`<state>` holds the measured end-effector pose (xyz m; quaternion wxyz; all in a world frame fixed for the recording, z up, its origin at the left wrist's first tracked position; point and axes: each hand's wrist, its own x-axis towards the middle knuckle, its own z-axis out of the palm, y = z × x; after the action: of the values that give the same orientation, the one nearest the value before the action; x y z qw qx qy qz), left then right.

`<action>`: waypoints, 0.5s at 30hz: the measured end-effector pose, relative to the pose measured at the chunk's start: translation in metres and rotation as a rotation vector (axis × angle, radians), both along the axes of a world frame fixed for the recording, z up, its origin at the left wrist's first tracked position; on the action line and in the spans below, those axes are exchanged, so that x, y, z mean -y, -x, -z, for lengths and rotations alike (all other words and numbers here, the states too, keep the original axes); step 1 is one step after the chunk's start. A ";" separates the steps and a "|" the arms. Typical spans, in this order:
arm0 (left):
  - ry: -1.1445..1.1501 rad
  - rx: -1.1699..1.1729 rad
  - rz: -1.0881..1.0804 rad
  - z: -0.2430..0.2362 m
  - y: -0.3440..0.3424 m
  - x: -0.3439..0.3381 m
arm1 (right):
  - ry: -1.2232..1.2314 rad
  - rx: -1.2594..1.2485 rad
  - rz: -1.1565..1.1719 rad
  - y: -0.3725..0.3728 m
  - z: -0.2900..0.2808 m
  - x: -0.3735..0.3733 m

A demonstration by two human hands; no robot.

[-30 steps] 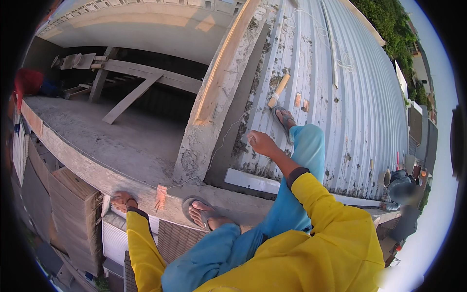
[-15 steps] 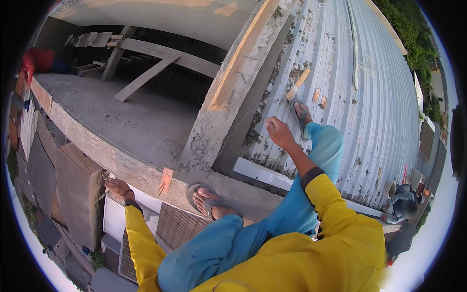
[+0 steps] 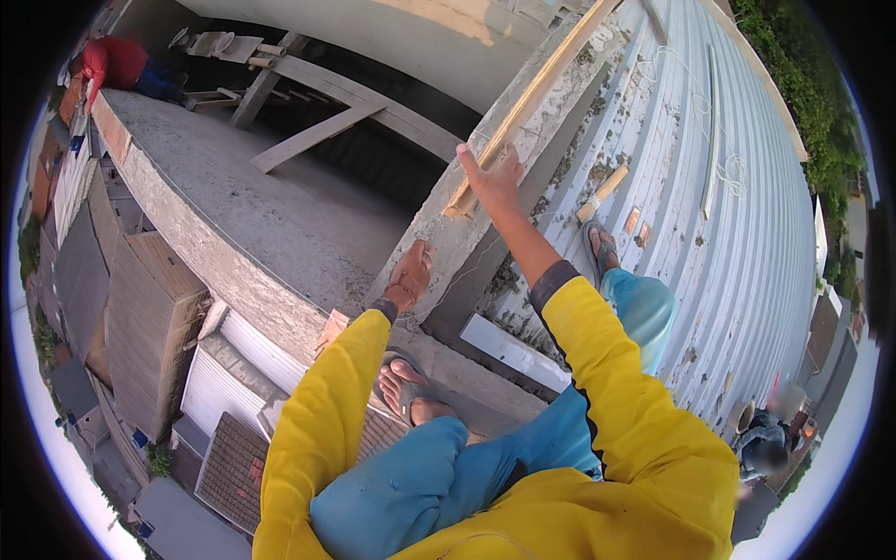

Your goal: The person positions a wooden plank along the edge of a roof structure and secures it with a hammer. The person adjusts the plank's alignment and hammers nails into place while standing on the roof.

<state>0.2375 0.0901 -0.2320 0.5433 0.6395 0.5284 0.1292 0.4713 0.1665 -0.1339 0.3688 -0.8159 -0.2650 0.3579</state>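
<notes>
My right hand, fingers spread, is at the long wooden plank that lies along the concrete beam. Its fingertips reach over the plank; whether they press on it is unclear. My left hand is lower on the beam, beside its near end, with fingers loosely bent and apart and no object visible in them. My sandalled feet are on the concrete ledge and on the corrugated roof, near a short wooden piece.
A co-worker in red leans over the far left edge. Another person crouches at lower right. A dark opening with boards lies left of the beam. The outer ledge drops to rooftops below. Loose wire lies on the roof.
Both my hands have moved up and forward: the right to the plank, the left from the outer edge onto the beam. The view has shifted, so the scene sits farther right.
</notes>
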 end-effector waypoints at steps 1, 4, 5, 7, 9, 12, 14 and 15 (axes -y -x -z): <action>0.056 0.035 0.014 0.017 -0.008 0.001 | -0.003 0.030 0.006 0.003 0.014 -0.008; -0.237 -0.096 0.192 0.044 -0.021 -0.006 | 0.247 0.153 -0.073 0.016 -0.003 -0.014; -0.272 -0.095 0.180 0.053 -0.027 -0.008 | 0.202 0.181 -0.062 0.016 0.001 -0.011; -0.204 -0.045 0.078 0.057 -0.047 -0.016 | 0.173 0.207 -0.047 0.002 0.010 -0.015; -0.115 -0.173 0.050 0.027 -0.062 -0.011 | 0.188 0.207 -0.041 -0.003 0.007 -0.004; 0.212 0.175 -0.296 0.063 -0.035 -0.012 | 0.161 0.187 -0.088 0.020 0.012 -0.013; 0.266 0.246 -0.329 0.067 -0.023 -0.009 | 0.139 0.221 -0.097 0.024 0.027 -0.012; 0.337 0.304 -0.305 0.053 -0.028 -0.012 | 0.135 0.205 -0.075 0.016 0.027 -0.006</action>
<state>0.2655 0.1018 -0.2853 0.6895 0.4261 0.5451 0.2143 0.4558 0.1729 -0.1613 0.2703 -0.8607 -0.3072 0.3031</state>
